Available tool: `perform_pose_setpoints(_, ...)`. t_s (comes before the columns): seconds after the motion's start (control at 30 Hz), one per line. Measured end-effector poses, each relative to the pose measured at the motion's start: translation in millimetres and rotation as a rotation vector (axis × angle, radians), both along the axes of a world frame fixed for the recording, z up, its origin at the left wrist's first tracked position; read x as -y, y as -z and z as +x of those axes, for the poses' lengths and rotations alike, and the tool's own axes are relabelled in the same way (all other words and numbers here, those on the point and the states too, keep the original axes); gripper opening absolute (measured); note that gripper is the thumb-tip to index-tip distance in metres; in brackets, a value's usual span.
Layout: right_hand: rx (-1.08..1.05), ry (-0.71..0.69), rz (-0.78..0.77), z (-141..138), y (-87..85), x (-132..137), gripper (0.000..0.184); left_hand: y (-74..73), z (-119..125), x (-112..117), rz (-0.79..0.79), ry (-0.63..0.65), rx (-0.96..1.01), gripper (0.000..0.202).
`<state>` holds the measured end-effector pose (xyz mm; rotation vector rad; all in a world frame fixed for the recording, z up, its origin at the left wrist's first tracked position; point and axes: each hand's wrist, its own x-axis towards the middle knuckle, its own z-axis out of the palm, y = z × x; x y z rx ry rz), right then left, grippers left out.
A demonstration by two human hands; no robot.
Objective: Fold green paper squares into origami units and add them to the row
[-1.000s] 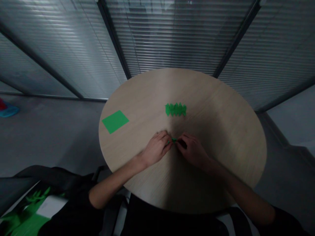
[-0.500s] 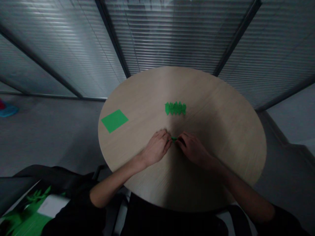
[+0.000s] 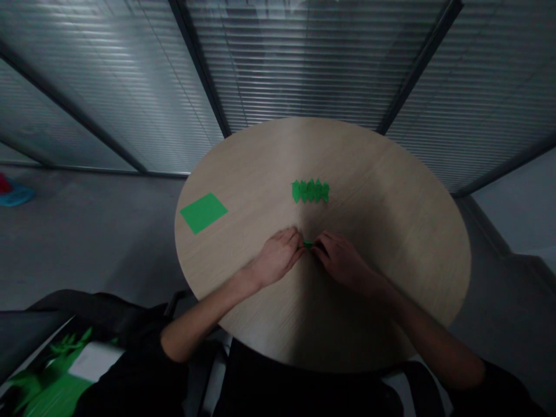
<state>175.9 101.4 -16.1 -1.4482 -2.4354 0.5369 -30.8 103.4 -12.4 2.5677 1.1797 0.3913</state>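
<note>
My left hand [image 3: 277,259] and my right hand [image 3: 340,262] meet near the middle of a round light-wood table [image 3: 382,191]. Between their fingertips, both hands pinch a small folded piece of green paper [image 3: 308,245], mostly hidden by my fingers. Farther out lies a pleated green paper strip [image 3: 310,191] with a zigzag outline. A flat square sheet of green paper [image 3: 204,213] rests to the left, out of reach of my fingertips.
Glass partitions with slatted blinds [image 3: 304,58] stand behind the table. A blue and red object [image 3: 16,196] lies on the grey floor at far left. Green-printed material [image 3: 52,394] and a dark bag [image 3: 95,313] sit at lower left.
The view has shifted slightly. Both hands stay together on the small green paper, which shows a little less between my fingers.
</note>
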Motion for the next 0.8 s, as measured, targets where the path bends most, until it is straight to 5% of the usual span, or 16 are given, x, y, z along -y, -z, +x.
perform_pose_setpoints(0.8, -0.058, 0.096, -0.020, -4.8, -2.9, -0.6, 0.014, -4.3, 6.2, 3.2, -0.035, -0.068, 0.018, 0.021)
